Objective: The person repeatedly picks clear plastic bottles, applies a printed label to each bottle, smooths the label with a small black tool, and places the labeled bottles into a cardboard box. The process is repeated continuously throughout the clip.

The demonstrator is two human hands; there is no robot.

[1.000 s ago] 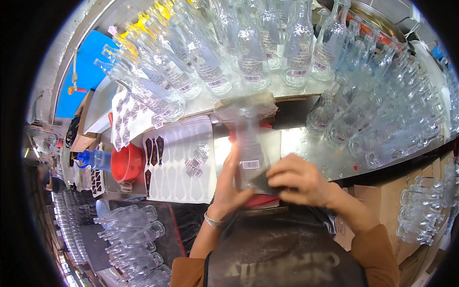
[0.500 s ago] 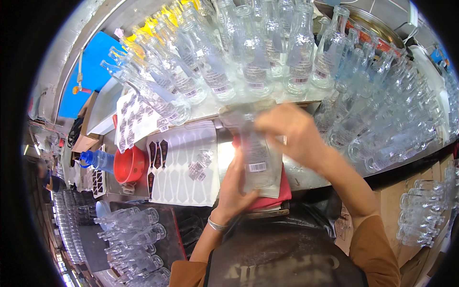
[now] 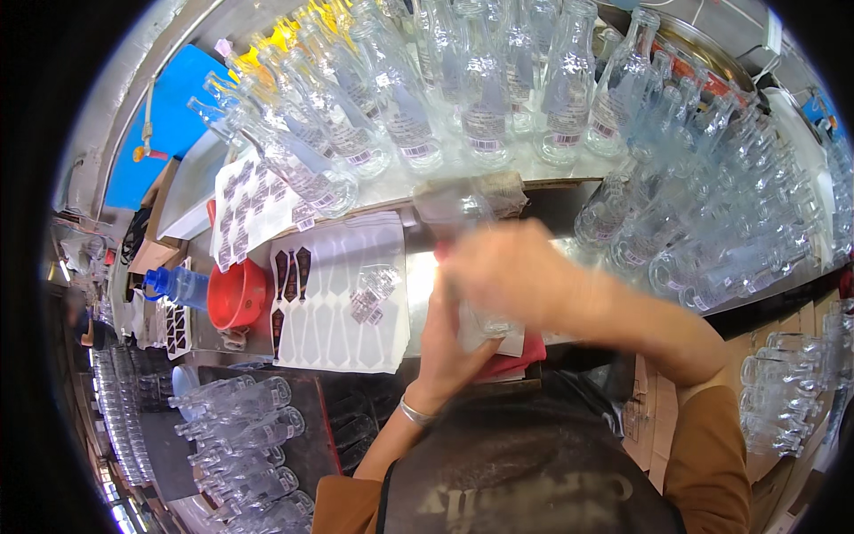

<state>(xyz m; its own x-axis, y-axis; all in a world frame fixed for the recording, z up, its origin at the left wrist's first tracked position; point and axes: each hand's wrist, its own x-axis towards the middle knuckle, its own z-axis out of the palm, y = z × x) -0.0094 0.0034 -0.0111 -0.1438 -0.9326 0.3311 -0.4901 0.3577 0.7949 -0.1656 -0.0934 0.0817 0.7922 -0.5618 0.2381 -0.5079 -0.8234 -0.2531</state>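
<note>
A clear glass bottle (image 3: pixel 482 329) lies near the front edge of the metal table, its neck end pointing away from me. My left hand (image 3: pixel 442 351) is closed around its left side, with the thumb near the base. Over the bottle's body, my right hand (image 3: pixel 525 278) is smeared by motion and covers much of the glass and its label. Whether its fingers hold anything is hidden. A brownish block (image 3: pixel 505 189) stands by the bottle's neck. Red cloth (image 3: pixel 525 354) shows beneath the bottle. Left of my hands lies a sheet of stickers (image 3: pixel 342 334), most of its shapes peeled off.
Many labelled clear bottles (image 3: pixel 485 107) stand along the table's back, with more crowded at the right (image 3: pixel 712 214). At left are a red bowl (image 3: pixel 236 298), a blue-capped bottle (image 3: pixel 182 298) and a small-label sheet (image 3: pixel 249 200). Bottles lie stacked at the lower left (image 3: pixel 253 427).
My right hand has swept down and slightly left across the bottle's body, covering the label that showed before. My left hand stays closed on the bottle. The view has shifted slightly.
</note>
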